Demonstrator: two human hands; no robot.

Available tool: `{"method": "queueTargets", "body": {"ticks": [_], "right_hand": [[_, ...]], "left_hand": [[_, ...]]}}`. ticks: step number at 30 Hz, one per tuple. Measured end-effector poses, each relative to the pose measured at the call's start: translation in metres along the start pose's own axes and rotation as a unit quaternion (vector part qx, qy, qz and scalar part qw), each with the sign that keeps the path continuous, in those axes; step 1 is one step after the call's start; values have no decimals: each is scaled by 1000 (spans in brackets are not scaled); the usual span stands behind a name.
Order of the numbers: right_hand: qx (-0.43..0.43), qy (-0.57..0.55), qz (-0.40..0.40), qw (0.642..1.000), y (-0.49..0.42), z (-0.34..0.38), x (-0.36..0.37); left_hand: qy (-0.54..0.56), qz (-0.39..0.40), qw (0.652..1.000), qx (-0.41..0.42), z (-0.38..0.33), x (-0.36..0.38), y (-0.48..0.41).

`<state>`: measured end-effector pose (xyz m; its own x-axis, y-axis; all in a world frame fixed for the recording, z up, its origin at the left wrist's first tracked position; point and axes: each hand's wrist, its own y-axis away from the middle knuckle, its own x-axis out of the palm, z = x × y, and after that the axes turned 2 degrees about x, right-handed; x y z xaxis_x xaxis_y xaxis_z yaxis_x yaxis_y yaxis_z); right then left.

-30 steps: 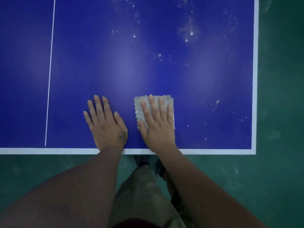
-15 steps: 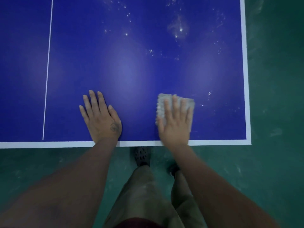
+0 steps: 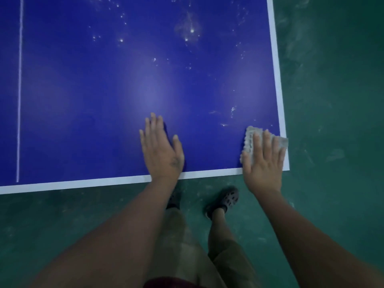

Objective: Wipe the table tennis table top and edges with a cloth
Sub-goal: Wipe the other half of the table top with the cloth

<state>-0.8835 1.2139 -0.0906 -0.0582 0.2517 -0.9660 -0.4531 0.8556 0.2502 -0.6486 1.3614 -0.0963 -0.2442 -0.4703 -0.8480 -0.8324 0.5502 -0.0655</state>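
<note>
The blue table tennis table [image 3: 104, 100] with white border lines fills the upper part of the head view. White specks and smears dot its far right area. My right hand [image 3: 262, 161] lies flat with straight fingers on a pale grey textured cloth [image 3: 249, 140] at the near right corner; the cloth's right end sticks out past the table's side edge. My left hand [image 3: 163, 150] rests flat on the blue top near the front edge, fingers straight, holding nothing.
Green floor [image 3: 332, 121] surrounds the table on the right and in front. My legs and dark shoes [image 3: 228, 199] stand just below the front edge. A white centre line [image 3: 19, 90] runs up the table at far left.
My right hand has slid the cloth rightwards along the front edge to the near right corner. My left hand and my feet have shifted right along the table as well.
</note>
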Motion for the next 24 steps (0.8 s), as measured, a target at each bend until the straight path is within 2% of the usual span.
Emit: {"method": "queueTargets", "body": {"ticks": [3, 5, 7, 9, 11, 13, 16, 19, 21, 24], "right_hand": [[58, -11, -30, 998, -3, 26, 3], [-4, -8, -39, 999, 0, 55, 8], [-111, -6, -31, 993, 9, 76, 14], [-191, -14, -31, 981, 13, 70, 16], [-221, -23, -33, 974, 7, 40, 14], [-195, -9, -38, 980, -4, -5, 9], [-85, 12, -18, 996, -23, -70, -5], [-56, 22, -10, 998, -31, -65, -11], [-117, 25, -22, 993, -31, -30, -9], [-273, 4, -13, 962, -25, 20, -1]], "left_hand": [[-34, 8, 999, -41, -35, 22, 0], [-85, 13, 994, -63, -41, 31, -2], [-126, 15, 990, -62, -41, 37, -2], [-146, 16, 987, -62, -41, 40, -2], [-157, 16, 985, -68, -43, 40, -1], [-165, 16, 984, -70, -42, 39, -1], [-179, 15, 982, -62, -44, 41, 0], [-182, 16, 981, -67, -46, 41, 0], [-180, 13, 981, -66, -48, 40, -1], [-169, 3, 983, -66, -48, 40, -1]]}}
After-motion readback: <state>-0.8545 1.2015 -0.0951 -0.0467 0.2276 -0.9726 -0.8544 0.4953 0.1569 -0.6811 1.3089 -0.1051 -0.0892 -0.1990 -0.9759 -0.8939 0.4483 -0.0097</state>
